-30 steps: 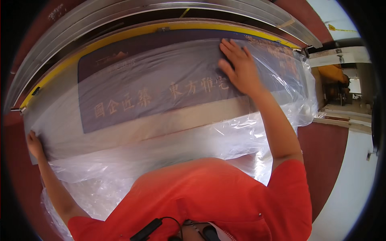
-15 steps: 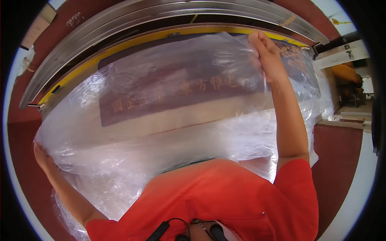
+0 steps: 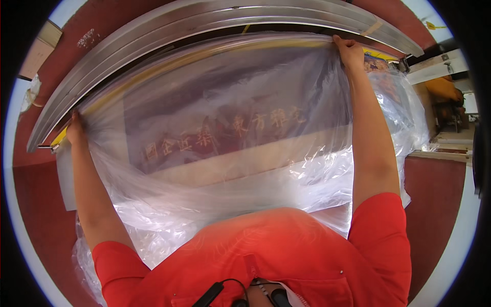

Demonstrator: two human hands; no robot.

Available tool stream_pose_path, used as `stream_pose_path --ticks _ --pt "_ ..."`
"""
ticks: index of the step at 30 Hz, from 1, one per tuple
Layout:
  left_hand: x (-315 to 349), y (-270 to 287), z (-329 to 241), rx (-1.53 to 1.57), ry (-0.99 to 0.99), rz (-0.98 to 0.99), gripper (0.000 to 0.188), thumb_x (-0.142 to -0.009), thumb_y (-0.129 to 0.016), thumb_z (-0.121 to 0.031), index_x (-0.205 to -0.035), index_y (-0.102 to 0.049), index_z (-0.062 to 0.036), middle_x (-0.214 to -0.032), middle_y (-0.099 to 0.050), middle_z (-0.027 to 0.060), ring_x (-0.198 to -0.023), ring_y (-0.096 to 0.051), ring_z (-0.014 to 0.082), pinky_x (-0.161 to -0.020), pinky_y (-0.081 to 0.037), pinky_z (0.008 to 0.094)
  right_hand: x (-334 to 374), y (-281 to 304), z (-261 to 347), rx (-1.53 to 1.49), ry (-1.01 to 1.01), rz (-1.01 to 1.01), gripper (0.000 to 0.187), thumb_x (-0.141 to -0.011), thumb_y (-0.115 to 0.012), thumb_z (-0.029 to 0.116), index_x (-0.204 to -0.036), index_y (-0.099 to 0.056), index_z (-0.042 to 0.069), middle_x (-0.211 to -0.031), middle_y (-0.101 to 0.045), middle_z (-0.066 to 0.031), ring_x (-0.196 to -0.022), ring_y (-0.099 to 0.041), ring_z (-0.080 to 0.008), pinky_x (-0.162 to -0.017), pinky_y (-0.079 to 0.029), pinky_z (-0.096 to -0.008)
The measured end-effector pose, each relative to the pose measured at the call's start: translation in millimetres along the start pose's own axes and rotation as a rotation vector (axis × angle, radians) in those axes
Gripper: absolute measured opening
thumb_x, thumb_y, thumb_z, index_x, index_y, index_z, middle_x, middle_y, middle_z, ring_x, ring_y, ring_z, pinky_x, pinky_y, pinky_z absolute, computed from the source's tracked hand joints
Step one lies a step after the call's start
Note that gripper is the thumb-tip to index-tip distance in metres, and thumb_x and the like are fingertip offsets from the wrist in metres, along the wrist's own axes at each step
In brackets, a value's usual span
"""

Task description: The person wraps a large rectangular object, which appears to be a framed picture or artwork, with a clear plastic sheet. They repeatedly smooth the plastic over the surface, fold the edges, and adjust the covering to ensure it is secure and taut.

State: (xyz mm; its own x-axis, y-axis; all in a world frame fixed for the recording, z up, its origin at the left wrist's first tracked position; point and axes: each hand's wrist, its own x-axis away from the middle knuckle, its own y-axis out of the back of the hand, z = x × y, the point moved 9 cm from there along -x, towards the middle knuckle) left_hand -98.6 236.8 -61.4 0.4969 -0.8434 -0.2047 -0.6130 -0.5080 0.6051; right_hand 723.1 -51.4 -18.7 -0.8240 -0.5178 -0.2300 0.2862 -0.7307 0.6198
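A wide sheet of clear plastic (image 3: 319, 176) is stretched between my hands. My left hand (image 3: 75, 130) is closed on its far left edge, beside the end of a yellow strip (image 3: 60, 138). At the far right, my right hand (image 3: 350, 52) pinches the sheet's upper edge. Through the plastic shows a dark, purplish printed panel (image 3: 169, 97) with a row of gold characters. Below it runs a pale band. An uncovered corner of patterned print (image 3: 376, 64) lies right of my right hand. Loose, shiny folds of the sheet hang toward my body.
A long, curved-looking silver metal beam (image 3: 245, 16) spans the far side. The floor (image 3: 434, 197) is dark red. White framework (image 3: 434, 66) stands at the right, with an orange object (image 3: 444, 90) behind it. A box (image 3: 41, 48) sits at the far left.
My left hand has moved up and away from me to the far left end, drawing the sheet over the yellow strip. My right hand has shifted slightly right and farther out.
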Motion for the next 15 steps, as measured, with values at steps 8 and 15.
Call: stream_pose_path --ticks 8,15 --pt "-20 2 42 0.340 0.181 0.117 0.044 -0.080 -0.037 -0.035 -0.077 -0.057 0.0032 -0.062 -0.052 0.0057 -0.052 -0.049 0.0156 -0.046 -0.037 0.0270 6 0 -17 -0.067 0.038 -0.172 0.044 -0.075 -0.039 0.041 -0.087 -0.056 0.002 -0.087 -0.057 -0.0180 -0.085 -0.052 -0.0314 -0.076 -0.038 -0.0338" --pt "10 16 17 0.165 0.242 0.058 0.035 -0.079 -0.038 -0.031 -0.083 -0.057 -0.0023 -0.068 -0.054 0.0046 -0.054 -0.049 0.0149 -0.046 -0.038 0.0257 14 -8 -3 -0.132 -0.011 0.009 0.047 -0.073 -0.041 0.041 -0.084 -0.057 -0.002 -0.085 -0.058 -0.0151 -0.081 -0.052 -0.0258 -0.074 -0.037 -0.0309"
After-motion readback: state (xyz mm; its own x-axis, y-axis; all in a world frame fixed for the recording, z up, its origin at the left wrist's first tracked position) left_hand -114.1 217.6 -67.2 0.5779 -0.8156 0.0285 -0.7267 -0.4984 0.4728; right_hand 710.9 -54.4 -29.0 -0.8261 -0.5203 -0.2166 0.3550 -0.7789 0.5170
